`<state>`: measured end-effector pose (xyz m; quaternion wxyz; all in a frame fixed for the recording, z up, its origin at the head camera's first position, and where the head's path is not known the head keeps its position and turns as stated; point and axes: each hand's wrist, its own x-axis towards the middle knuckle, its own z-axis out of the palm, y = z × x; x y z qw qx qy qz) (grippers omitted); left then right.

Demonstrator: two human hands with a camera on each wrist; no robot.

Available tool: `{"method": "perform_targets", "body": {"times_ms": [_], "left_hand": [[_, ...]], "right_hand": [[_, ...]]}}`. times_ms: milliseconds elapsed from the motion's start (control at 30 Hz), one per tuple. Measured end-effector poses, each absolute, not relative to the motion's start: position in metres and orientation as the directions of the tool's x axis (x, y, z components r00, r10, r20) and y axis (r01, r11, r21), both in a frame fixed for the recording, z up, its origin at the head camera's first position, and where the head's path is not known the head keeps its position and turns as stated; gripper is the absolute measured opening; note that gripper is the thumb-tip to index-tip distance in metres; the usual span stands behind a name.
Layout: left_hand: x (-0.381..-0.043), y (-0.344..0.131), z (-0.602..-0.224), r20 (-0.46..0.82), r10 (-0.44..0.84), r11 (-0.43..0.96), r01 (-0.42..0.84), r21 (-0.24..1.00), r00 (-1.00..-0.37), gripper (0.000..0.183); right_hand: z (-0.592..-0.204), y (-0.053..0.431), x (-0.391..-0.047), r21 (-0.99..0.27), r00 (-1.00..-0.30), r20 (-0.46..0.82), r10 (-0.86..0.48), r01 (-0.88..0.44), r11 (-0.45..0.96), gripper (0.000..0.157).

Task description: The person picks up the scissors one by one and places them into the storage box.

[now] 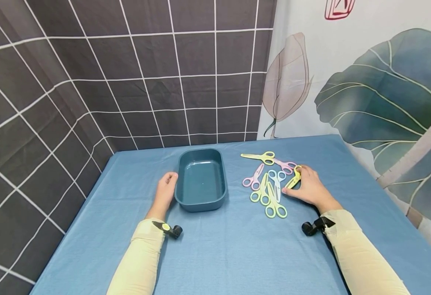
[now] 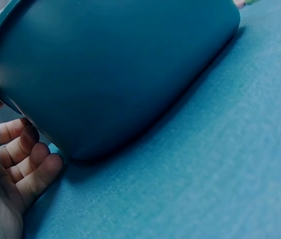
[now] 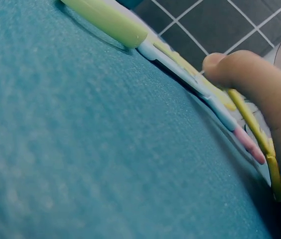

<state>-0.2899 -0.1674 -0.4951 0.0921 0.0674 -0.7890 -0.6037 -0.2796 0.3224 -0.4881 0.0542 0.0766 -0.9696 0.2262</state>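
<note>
My left hand (image 1: 165, 190) rests beside the left side of a teal rectangular bin (image 1: 201, 205), its fingers loosely curled. Up close in the left wrist view, the fingertips lie against the bin's (image 2: 125, 74) outer wall below the rim. At the right end of a group of scissors, my right hand (image 1: 313, 187) pinches yellow scissors (image 1: 293, 181) between thumb and fingers. The right wrist view has these yellow scissors (image 3: 252, 122) tilted up on edge, partly hidden by the thumb. White-blue scissors (image 1: 277, 180) lie just left of them.
More scissors lie on the blue cloth (image 1: 237, 250): yellow ones (image 1: 261, 157) and pink ones (image 1: 284, 164) at the back, other pink ones (image 1: 253, 180) at the left, and green-yellow pairs (image 1: 274, 207) in front. Behind the table hang a dark grid curtain (image 1: 156, 94) and a leaf-print curtain (image 1: 318, 49).
</note>
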Motion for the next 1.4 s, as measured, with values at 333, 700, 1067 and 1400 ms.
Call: {"method": "perform_targets", "body": {"times_ms": [333, 700, 1067, 1400], "left_hand": [[-0.283, -0.162, -0.492, 0.095, -0.178, 0.291, 0.04, 0.956, -0.98, 0.034], [-0.282, -0.149, -0.492, 0.129, -0.193, 0.279, 0.072, 0.958, -0.973, 0.034], [-0.282, -0.135, -0.493, 0.163, -0.186, 0.257, 0.112, 0.96, -0.969, 0.03], [-0.285, -0.122, -0.495, 0.175, -0.183, 0.25, 0.127, 0.96, -0.967, 0.029]], "right_hand": [[-0.48, 0.305, -0.286, -0.547, -0.993, 0.101, -0.065, -0.11, 0.83, 0.1], [-0.469, 0.272, -0.296, -0.583, -0.987, 0.134, -0.083, -0.147, 0.799, 0.097], [-0.451, 0.223, -0.305, -0.62, -0.979, 0.163, -0.123, -0.199, 0.759, 0.089], [-0.424, 0.164, -0.312, -0.669, -0.976, 0.133, -0.174, -0.218, 0.711, 0.093]]}}
